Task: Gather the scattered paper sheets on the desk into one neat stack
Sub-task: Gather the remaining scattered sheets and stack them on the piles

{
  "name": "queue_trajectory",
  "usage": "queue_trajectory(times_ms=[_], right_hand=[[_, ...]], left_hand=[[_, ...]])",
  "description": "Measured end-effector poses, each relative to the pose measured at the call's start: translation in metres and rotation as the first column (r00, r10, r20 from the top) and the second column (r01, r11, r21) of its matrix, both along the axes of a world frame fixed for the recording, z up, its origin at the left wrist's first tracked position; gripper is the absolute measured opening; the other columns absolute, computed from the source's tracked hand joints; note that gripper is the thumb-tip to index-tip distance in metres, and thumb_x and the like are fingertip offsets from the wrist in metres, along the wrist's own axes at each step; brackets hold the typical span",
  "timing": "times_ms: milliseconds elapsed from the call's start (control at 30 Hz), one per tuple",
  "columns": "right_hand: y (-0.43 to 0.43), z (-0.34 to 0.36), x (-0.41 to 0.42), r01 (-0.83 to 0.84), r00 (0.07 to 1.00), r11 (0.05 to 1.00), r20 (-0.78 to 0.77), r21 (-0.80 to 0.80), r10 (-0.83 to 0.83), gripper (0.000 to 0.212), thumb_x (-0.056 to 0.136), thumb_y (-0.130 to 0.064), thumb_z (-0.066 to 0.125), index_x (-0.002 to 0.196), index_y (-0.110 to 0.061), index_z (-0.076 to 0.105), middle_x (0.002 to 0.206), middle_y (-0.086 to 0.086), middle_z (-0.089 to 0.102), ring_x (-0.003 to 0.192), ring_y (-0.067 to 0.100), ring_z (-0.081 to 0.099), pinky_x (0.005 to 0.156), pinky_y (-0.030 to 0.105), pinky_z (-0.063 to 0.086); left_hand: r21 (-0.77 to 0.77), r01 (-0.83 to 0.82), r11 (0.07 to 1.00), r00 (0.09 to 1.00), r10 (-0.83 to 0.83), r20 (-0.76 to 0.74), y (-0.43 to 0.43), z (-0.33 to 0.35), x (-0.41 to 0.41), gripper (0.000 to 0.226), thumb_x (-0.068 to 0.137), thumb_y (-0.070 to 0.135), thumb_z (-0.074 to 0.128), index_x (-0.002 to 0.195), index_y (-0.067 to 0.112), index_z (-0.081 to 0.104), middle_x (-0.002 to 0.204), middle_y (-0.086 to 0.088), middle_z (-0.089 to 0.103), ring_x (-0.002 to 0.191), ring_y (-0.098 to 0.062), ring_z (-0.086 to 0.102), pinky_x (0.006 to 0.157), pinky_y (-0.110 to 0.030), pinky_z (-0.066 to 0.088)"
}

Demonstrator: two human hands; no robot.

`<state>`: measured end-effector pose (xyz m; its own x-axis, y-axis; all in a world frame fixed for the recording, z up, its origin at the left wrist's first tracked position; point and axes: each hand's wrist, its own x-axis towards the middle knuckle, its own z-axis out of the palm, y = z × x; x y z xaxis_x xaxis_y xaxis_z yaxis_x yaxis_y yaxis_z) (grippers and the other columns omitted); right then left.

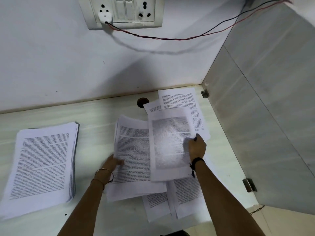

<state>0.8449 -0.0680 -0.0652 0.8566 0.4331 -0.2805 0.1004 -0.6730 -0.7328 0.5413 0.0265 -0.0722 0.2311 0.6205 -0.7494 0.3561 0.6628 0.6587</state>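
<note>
A thick stack of printed sheets [42, 164] lies on the pale desk [102, 108] at the left. In the middle, my left hand [113, 163] holds the left edge of a thinner bundle of sheets [131, 150], thumb on top. My right hand [196, 147] pinches the right edge of a single printed sheet [168, 145], blurred, lying over the bundle's right side. More loose sheets [180, 99] lie at the back near the corner. Others [185, 195] lie under my right forearm, near the front.
A round cable hole [142, 101] sits in the desk behind the papers. A grey partition panel [264, 116] walls off the right side, with metal brackets [249, 184] at its base. On the back wall a switch and socket plate [124, 11] feeds a red-black wire [170, 38].
</note>
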Motion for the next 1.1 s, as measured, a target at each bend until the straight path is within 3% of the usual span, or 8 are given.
queue_trajectory(times_ms=[133,233,400,567,633,800,933,1100], right_hand=[[0.024,0.014,-0.005,-0.364,0.852,0.911,0.326,-0.196,0.410,0.035,0.084,-0.014,0.039,0.100,-0.018,0.070,0.097,0.007,0.068,0.093,0.028,0.060,0.079,0.034,0.028],[0.057,0.029,-0.025,-0.498,0.650,0.822,0.509,-0.276,0.565,0.036,0.073,-0.013,0.038,0.082,-0.009,0.073,0.083,0.010,0.069,0.081,0.031,0.062,0.085,0.040,0.032],[0.098,0.042,-0.087,-0.801,0.066,0.438,0.667,-0.408,0.742,0.016,0.055,-0.006,0.054,0.051,-0.011,0.068,0.059,0.005,0.059,0.061,0.026,0.058,0.075,0.035,0.049],[0.090,0.007,-0.138,-0.926,-0.111,0.137,0.603,-0.351,0.790,0.021,0.070,0.005,0.061,0.080,-0.011,0.071,0.105,0.013,0.066,0.111,0.034,0.060,0.103,0.046,0.042],[0.079,-0.002,-0.135,-0.924,-0.027,0.199,0.575,-0.326,0.818,0.038,0.078,0.000,0.063,0.113,-0.015,0.063,0.133,0.012,0.055,0.133,0.032,0.044,0.110,0.046,0.034],[0.035,-0.012,-0.099,-0.379,0.865,0.908,0.279,-0.181,0.416,0.052,0.088,-0.026,0.059,0.134,-0.009,0.044,0.137,0.015,0.045,0.124,0.033,0.041,0.092,0.046,0.047],[0.011,-0.021,-0.089,-0.397,0.903,0.911,0.129,-0.113,0.410,0.047,0.091,-0.016,0.057,0.133,0.001,0.042,0.129,0.020,0.046,0.116,0.036,0.047,0.088,0.042,0.045],[0.011,-0.023,-0.110,-0.443,0.883,0.896,0.157,-0.025,0.442,0.031,0.095,-0.007,0.045,0.124,0.004,0.046,0.119,0.018,0.047,0.105,0.030,0.051,0.088,0.047,0.051]], left_hand=[[-0.042,-0.056,0.998,0.998,0.055,-0.018,-0.001,0.004,-0.021,0.041,0.086,0.000,0.056,0.126,-0.009,0.050,0.120,-0.021,0.057,0.110,-0.031,0.053,0.110,-0.045,0.034],[-0.073,-0.149,0.986,0.986,0.154,0.071,-0.006,0.002,-0.037,0.051,0.088,0.024,0.057,0.134,0.005,0.046,0.130,-0.020,0.055,0.119,-0.036,0.053,0.110,-0.048,0.034],[-0.272,-0.311,0.911,0.917,0.362,0.165,-0.014,0.003,-0.048,0.053,0.094,0.046,0.037,0.130,0.009,0.050,0.121,-0.019,0.063,0.116,-0.038,0.055,0.094,-0.040,0.048],[-0.302,-0.236,0.924,0.893,0.329,0.308,-0.023,0.012,-0.037,0.052,0.095,0.050,0.029,0.115,0.013,0.059,0.105,-0.016,0.069,0.099,-0.032,0.061,0.078,-0.037,0.055],[-0.269,-0.227,0.936,0.892,0.311,0.328,-0.024,0.010,-0.037,0.050,0.095,0.049,0.032,0.117,0.012,0.060,0.105,-0.016,0.068,0.092,-0.030,0.066,0.075,-0.036,0.057],[-0.217,-0.232,0.948,0.917,0.287,0.278,-0.025,0.005,-0.039,0.046,0.090,0.048,0.045,0.116,0.015,0.063,0.109,-0.015,0.069,0.103,-0.036,0.063,0.094,-0.045,0.049],[-0.141,-0.182,0.973,0.948,0.212,0.238,-0.023,0.003,-0.033,0.041,0.091,0.040,0.051,0.125,0.017,0.056,0.118,-0.016,0.065,0.111,-0.035,0.060,0.102,-0.050,0.043],[0.002,-0.079,0.997,0.980,0.078,0.182,-0.021,0.003,-0.020,0.032,0.094,0.026,0.050,0.124,0.016,0.055,0.105,0.002,0.071,0.105,-0.021,0.064,0.091,-0.029,0.050]])
